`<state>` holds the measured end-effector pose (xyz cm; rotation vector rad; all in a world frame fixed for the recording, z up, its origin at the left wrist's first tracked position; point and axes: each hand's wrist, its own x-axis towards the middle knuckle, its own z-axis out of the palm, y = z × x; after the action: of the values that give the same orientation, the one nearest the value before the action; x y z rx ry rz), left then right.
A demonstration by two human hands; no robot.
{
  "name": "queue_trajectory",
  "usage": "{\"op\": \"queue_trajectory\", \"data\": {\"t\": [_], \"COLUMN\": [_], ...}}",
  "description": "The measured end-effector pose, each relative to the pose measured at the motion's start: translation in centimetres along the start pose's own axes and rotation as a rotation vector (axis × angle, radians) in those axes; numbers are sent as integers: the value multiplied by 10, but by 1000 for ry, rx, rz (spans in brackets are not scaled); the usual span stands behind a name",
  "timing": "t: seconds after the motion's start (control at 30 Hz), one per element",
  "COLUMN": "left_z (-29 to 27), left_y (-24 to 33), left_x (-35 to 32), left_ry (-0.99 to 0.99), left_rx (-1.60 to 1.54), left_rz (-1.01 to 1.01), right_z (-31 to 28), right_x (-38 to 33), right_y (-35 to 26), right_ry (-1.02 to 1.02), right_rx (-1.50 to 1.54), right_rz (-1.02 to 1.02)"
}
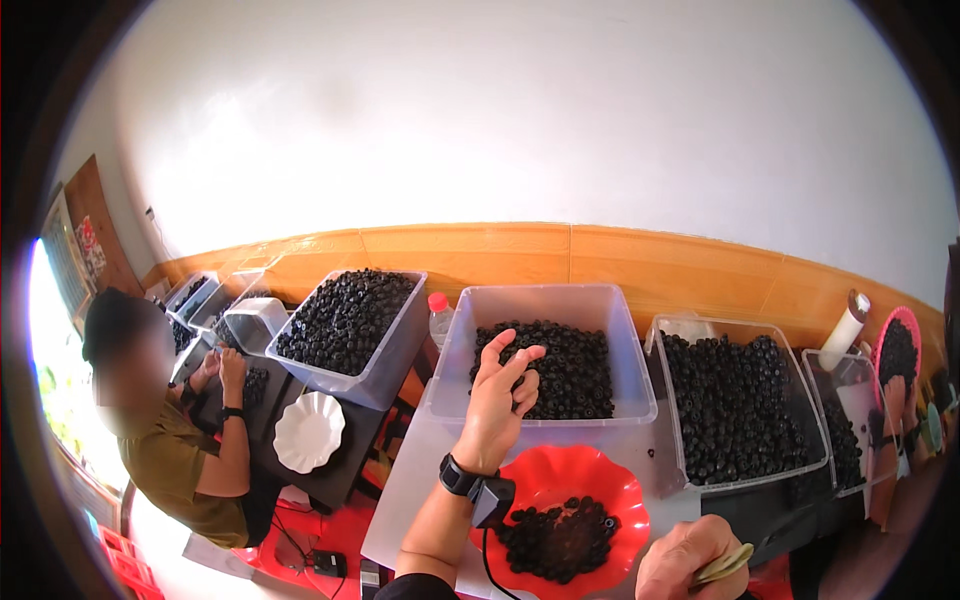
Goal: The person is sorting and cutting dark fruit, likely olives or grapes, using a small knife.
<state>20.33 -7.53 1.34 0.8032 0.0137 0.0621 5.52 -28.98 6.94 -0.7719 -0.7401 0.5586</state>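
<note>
My left hand, a dark band and box on its wrist, is raised in front of a clear plastic tub holding small black bead-like pieces. Its fingers are bent and apart, and I see nothing between them. Below it sits a red scalloped bowl with more of the black pieces inside. At the bowl's right side, my right hand is closed around a flat, pale yellow-green piece, whose kind I cannot make out.
Another tub of black pieces stands right, and one left beside a red-capped bottle. A person works at the left near a white scalloped plate. Another person's hand holds a pink basket far right.
</note>
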Motion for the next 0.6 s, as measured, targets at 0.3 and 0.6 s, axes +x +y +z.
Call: {"op": "queue_trajectory", "data": {"t": [0.3,0.6], "left_z": [-5,-1], "left_y": [0,1], "left_x": [1,-1], "left_ry": [-76,-288], "left_rx": [225,99], "left_rz": [72,-159], "right_z": [-15,-47], "right_x": [-21,-21], "right_y": [0,0], "right_ry": [67,173], "right_rx": [36,564], "right_rz": [26,737]}}
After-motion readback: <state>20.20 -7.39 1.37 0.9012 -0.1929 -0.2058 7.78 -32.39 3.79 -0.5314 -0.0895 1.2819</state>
